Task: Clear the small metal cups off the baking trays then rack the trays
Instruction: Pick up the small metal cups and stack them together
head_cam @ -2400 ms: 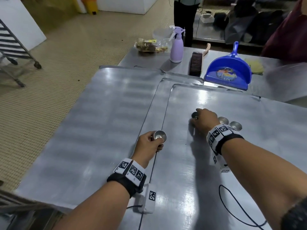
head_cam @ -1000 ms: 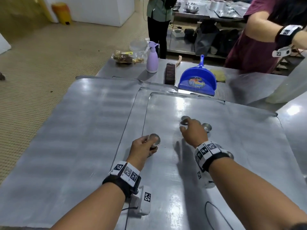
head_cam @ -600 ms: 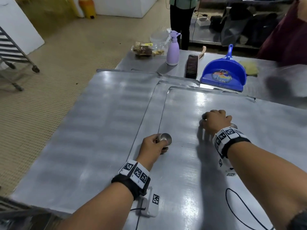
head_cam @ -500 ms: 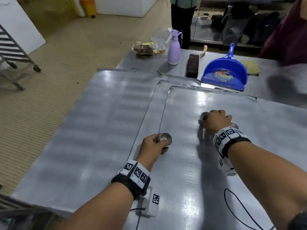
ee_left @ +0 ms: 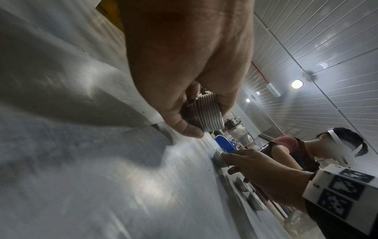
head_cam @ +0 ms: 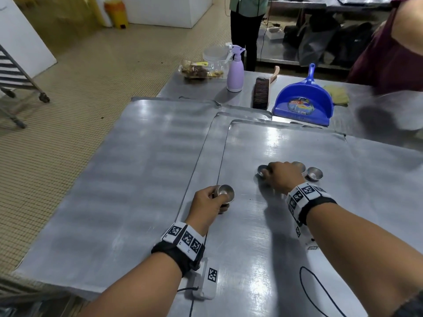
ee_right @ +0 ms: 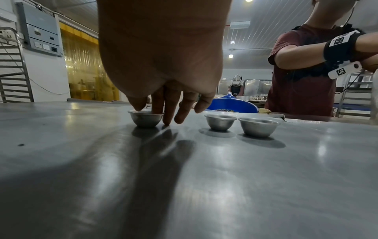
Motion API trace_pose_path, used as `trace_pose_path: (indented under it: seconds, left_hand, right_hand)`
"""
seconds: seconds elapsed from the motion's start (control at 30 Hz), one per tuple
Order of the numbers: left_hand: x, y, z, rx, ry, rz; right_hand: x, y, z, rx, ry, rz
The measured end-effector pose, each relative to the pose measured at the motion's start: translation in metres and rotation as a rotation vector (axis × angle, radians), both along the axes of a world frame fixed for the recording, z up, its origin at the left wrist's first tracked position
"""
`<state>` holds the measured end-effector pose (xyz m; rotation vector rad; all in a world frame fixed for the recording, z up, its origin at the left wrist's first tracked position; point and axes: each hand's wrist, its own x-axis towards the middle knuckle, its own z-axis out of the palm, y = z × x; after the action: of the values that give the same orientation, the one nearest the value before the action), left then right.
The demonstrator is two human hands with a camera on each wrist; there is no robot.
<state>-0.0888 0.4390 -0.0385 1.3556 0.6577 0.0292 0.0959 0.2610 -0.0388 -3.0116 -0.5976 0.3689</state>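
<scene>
Presently the right hand [head_cam: 278, 178] pinches one cup [ee_right: 145, 119], two loose cups [ee_right: 220, 122] at its 3 o'clock; the left hand [head_cam: 207, 203] grips a nested stack [ee_left: 208, 113].

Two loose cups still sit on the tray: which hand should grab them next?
Right. The right hand is already at the leftmost loose cup, with the other two cups just beside it. The left hand is full, gripping a nested stack of cups.
</scene>
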Motion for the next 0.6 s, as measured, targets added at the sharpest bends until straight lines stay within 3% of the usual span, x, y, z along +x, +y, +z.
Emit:
trace_pose_path:
  seconds: [0.2,0.47,0.6]
  left_hand:
    - [-0.006,0.007,0.0,0.002,0.0,0.011]
    - [-0.01,0.015,-0.002,-0.02,0.018,0.032]
    - [-0.007,0.015,0.002,-0.007,0.019,0.031]
  right_hand:
    - [-0.01,0.004,-0.003,0.274,0.101,-0.065]
    - [-0.027,0.009,-0.01,0.181,0.084,-0.016]
    - [-0.057,0.012,0.004,0.349,0.133,-0.032]
